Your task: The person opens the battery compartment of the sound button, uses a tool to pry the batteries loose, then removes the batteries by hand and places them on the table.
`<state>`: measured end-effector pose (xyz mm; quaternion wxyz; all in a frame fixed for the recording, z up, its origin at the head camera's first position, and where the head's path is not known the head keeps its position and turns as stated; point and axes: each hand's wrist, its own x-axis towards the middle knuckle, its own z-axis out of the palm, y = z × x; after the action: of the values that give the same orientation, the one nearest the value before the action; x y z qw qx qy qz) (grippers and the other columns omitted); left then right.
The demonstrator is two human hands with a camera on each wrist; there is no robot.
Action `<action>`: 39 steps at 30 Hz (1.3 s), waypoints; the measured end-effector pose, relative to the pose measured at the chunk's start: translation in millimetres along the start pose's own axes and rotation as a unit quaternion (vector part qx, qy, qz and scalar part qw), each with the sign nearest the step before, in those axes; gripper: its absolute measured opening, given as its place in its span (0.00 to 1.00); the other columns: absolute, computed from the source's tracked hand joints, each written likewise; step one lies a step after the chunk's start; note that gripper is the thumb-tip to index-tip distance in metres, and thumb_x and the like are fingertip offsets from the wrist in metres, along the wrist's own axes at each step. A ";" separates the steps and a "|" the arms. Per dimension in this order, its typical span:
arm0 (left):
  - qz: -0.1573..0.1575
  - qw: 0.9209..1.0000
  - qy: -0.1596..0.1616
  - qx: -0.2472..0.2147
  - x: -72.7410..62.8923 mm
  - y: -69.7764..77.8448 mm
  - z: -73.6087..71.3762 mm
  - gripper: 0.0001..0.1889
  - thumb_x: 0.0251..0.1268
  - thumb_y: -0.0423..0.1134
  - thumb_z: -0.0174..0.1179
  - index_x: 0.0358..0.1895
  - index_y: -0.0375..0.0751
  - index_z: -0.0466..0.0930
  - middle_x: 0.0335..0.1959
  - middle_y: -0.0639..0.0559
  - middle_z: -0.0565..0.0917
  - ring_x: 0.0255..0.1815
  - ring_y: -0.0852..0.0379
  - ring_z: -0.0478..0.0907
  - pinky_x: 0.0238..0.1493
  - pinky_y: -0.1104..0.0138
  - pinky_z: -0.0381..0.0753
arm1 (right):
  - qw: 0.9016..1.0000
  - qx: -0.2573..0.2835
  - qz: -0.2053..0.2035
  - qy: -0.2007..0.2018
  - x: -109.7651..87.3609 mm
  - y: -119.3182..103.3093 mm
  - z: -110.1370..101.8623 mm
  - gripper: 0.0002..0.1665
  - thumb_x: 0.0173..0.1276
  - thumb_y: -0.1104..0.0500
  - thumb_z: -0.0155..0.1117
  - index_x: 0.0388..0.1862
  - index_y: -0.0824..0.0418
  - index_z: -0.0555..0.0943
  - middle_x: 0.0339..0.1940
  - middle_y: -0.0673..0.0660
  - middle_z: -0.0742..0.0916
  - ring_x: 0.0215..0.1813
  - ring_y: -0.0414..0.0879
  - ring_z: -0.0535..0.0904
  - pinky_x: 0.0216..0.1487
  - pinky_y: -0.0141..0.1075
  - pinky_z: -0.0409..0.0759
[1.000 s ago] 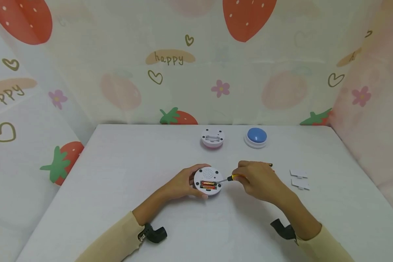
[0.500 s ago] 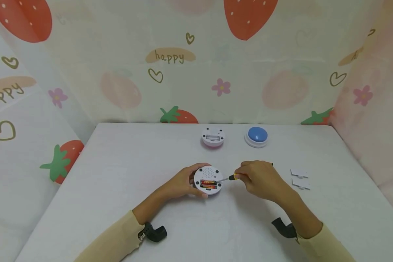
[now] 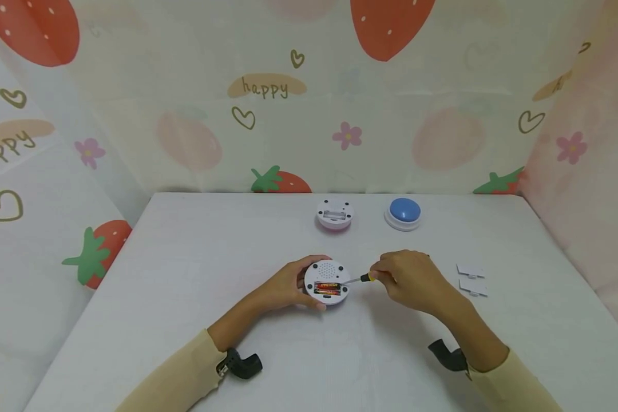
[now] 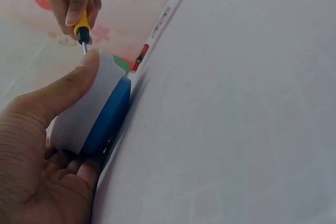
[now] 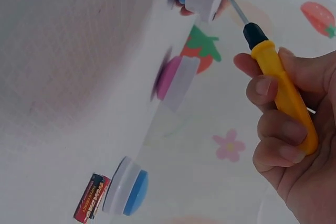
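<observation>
Your left hand [image 3: 283,289] comes in from the near-left, palm turned toward the counter's [image 3: 211,240] right edge. Its grip is clamped on the white round button [image 3: 327,274]: thumb on the rim at the near side, fingers round the far side and behind. Your right hand [image 3: 409,280] reaches in from the near-right, back of the hand up. Its grip is wrapped round the yellow handle of the screwdriver [image 5: 286,98], thumb laid along it.

Versus 1 s ago: your right hand sits slightly closer to the right edge, and less of the yellow handle shows in the head view. Upper of the two fitted batteries [image 3: 327,288] shows different, larger lettering. Left hand and button essentially unchanged.

Button is about midway between left and right edges, held tilted, battery slot facing up toward you, blue side toward the counter, speaker holes toward the far edge. Batteries lie in the slot, long axis parallel to the far edge. Screwdriver tip points to the left edge, slightly nearward, at the slot's right end; exact contact too small to tell.

Pink button [image 3: 335,216] and blue button [image 3: 404,210] stand by the far edge; two white covers [image 3: 472,279] lie toward the right edge.
</observation>
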<state>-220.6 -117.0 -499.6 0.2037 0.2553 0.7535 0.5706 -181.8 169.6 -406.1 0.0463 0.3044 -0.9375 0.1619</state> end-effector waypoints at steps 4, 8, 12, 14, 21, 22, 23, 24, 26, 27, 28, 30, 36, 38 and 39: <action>-0.001 1.000 0.002 0.000 -0.2 -0.2 -0.2 0.51 0.44 0.34 0.83 0.75 0.51 0.65 0.70 0.56 0.73 0.68 0.56 0.72 0.68 0.66 0.72 | 1.000 -0.006 0.003 -0.006 0.4 -0.6 -0.8 0.05 0.67 0.61 0.72 0.39 0.59 0.91 0.27 0.45 0.86 0.25 0.37 0.71 0.29 0.31 0.72; 0.002 1.000 0.004 -0.003 0.0 0.1 -0.1 0.50 0.43 0.33 0.83 0.75 0.50 0.66 0.69 0.55 0.73 0.68 0.56 0.71 0.68 0.66 0.72 | 1.000 -0.017 0.003 -0.009 -0.7 0.3 -5.7 0.05 0.68 0.59 0.71 0.40 0.58 0.91 0.29 0.44 0.86 0.26 0.37 0.72 0.30 0.31 0.73; 0.005 1.000 0.004 -0.001 0.4 -0.2 0.0 0.50 0.43 0.33 0.83 0.74 0.51 0.66 0.69 0.56 0.73 0.68 0.57 0.71 0.69 0.66 0.72 | 1.000 -0.015 -0.001 0.007 -3.6 0.3 -14.6 0.05 0.68 0.59 0.72 0.40 0.56 0.91 0.28 0.43 0.85 0.26 0.37 0.71 0.29 0.31 0.73; 0.006 1.000 0.004 0.002 0.5 -0.6 -0.2 0.50 0.43 0.33 0.83 0.74 0.51 0.66 0.69 0.56 0.73 0.68 0.57 0.71 0.68 0.66 0.72 | 1.000 -0.008 -0.005 0.009 -4.8 -1.0 -18.0 0.06 0.67 0.60 0.73 0.42 0.55 0.91 0.29 0.42 0.85 0.27 0.36 0.72 0.29 0.31 0.74; 0.009 1.000 0.003 -0.001 0.3 -1.2 -0.4 0.50 0.43 0.33 0.83 0.74 0.51 0.66 0.69 0.56 0.73 0.68 0.57 0.72 0.68 0.66 0.72 | 0.999 0.008 -0.033 -0.014 -5.5 -11.1 -18.5 0.09 0.65 0.60 0.74 0.44 0.54 0.92 0.31 0.42 0.85 0.28 0.34 0.73 0.28 0.29 0.75; 0.009 1.000 0.003 -0.002 0.1 -1.1 -0.3 0.50 0.42 0.33 0.83 0.74 0.51 0.67 0.69 0.56 0.73 0.68 0.57 0.71 0.68 0.66 0.72 | 0.999 0.006 -0.035 -0.016 -5.4 -12.0 -17.6 0.08 0.65 0.60 0.74 0.44 0.54 0.92 0.31 0.42 0.85 0.28 0.34 0.73 0.28 0.28 0.75; 0.009 1.000 0.004 -0.001 0.0 -0.8 -0.2 0.50 0.42 0.33 0.83 0.74 0.51 0.67 0.69 0.56 0.73 0.68 0.57 0.71 0.68 0.66 0.72 | 0.999 0.005 -0.035 -0.018 -5.3 -12.8 -16.8 0.08 0.65 0.60 0.74 0.43 0.53 0.92 0.31 0.42 0.85 0.28 0.34 0.73 0.28 0.28 0.75; 0.008 1.000 0.005 0.000 -0.1 -0.6 -0.1 0.50 0.42 0.33 0.83 0.74 0.52 0.67 0.69 0.56 0.73 0.69 0.57 0.71 0.69 0.66 0.72 | 0.999 0.003 -0.036 -0.021 -5.2 -13.2 -16.1 0.09 0.65 0.60 0.74 0.44 0.53 0.92 0.31 0.42 0.85 0.28 0.34 0.74 0.28 0.28 0.75; 0.006 1.000 0.006 0.002 -0.3 -0.2 -0.1 0.51 0.42 0.33 0.83 0.74 0.52 0.67 0.70 0.57 0.73 0.69 0.57 0.71 0.69 0.66 0.71 | 0.999 0.002 -0.035 -0.025 -5.1 -14.3 -15.6 0.09 0.65 0.59 0.75 0.44 0.53 0.92 0.32 0.43 0.85 0.28 0.34 0.74 0.28 0.28 0.75; 0.005 1.000 0.006 0.003 -0.2 -0.5 -0.2 0.51 0.42 0.33 0.83 0.74 0.52 0.67 0.70 0.57 0.73 0.69 0.57 0.70 0.69 0.66 0.71 | 0.999 0.000 -0.034 -0.026 -5.1 -14.7 -15.4 0.09 0.65 0.59 0.75 0.44 0.53 0.92 0.32 0.43 0.86 0.28 0.34 0.75 0.29 0.29 0.74; 0.004 1.000 0.007 0.003 -0.3 -0.3 0.0 0.51 0.42 0.33 0.83 0.74 0.52 0.66 0.70 0.57 0.72 0.69 0.57 0.70 0.69 0.66 0.71 | 0.999 -0.001 -0.035 -0.025 -5.0 -14.9 -14.9 0.09 0.64 0.59 0.75 0.44 0.53 0.92 0.32 0.43 0.86 0.28 0.34 0.75 0.29 0.29 0.74; 0.002 1.000 0.007 0.004 -0.7 -0.1 0.2 0.51 0.43 0.33 0.83 0.74 0.52 0.66 0.70 0.57 0.72 0.70 0.57 0.70 0.69 0.66 0.71 | 0.999 -0.004 -0.038 -0.023 -4.9 -15.4 -13.6 0.09 0.64 0.59 0.75 0.44 0.53 0.92 0.32 0.44 0.86 0.27 0.33 0.74 0.30 0.30 0.73; 0.001 1.000 0.005 0.000 -1.3 1.7 0.4 0.51 0.43 0.32 0.83 0.74 0.50 0.66 0.70 0.55 0.73 0.69 0.57 0.71 0.68 0.67 0.72 | 0.999 -0.004 -0.044 -0.016 -4.9 -15.9 -10.5 0.09 0.64 0.60 0.76 0.43 0.54 0.92 0.31 0.44 0.86 0.26 0.32 0.73 0.28 0.29 0.73; 0.005 1.000 0.002 -0.005 -1.3 1.7 0.6 0.51 0.43 0.31 0.83 0.74 0.49 0.66 0.70 0.55 0.73 0.69 0.56 0.71 0.67 0.67 0.73 | 0.999 0.000 -0.044 -0.016 -5.1 -16.6 -9.9 0.09 0.64 0.61 0.75 0.43 0.55 0.92 0.31 0.44 0.85 0.26 0.32 0.73 0.27 0.28 0.72; 0.006 1.000 0.003 -0.006 -1.3 1.9 0.7 0.51 0.43 0.31 0.83 0.74 0.49 0.66 0.69 0.55 0.73 0.68 0.56 0.71 0.67 0.67 0.73 | 0.999 0.001 -0.044 -0.016 -5.2 -17.2 -9.8 0.09 0.64 0.61 0.75 0.43 0.55 0.92 0.31 0.44 0.85 0.26 0.32 0.73 0.26 0.27 0.72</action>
<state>-218.9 -116.9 -498.0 0.1995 0.2574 0.7493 0.5767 -167.7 162.6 -393.1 0.0375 0.3477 -0.9238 0.1557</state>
